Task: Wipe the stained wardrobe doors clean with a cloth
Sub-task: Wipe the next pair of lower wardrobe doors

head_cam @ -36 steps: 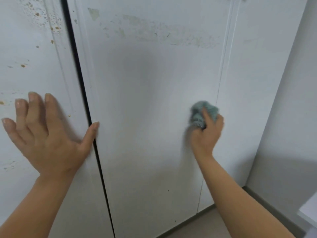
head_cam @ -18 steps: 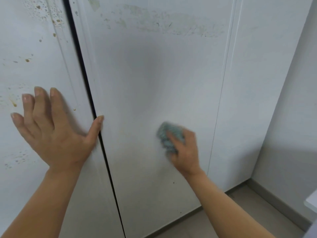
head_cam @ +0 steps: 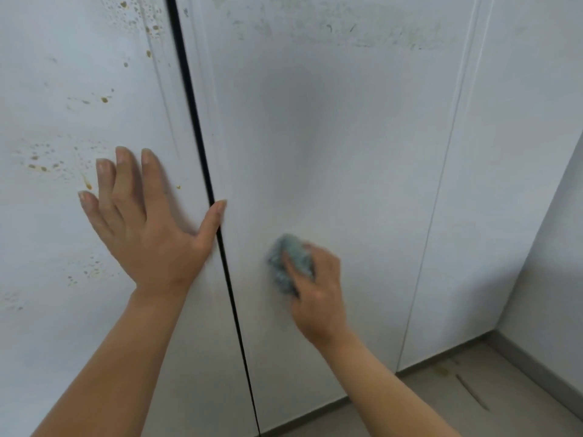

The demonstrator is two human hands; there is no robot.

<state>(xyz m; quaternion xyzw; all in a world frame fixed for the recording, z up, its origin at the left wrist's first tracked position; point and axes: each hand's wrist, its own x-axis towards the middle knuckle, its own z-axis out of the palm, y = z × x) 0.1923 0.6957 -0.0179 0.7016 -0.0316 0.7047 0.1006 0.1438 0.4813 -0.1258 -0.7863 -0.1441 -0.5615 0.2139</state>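
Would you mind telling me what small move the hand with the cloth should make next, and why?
Probably sweep the cloth up the middle door toward the greenish smears near its top: the right hand holds it on a low patch that looks clean.

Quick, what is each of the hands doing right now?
Left hand: open, flat on the left door.
Right hand: holding the cloth against the middle door.
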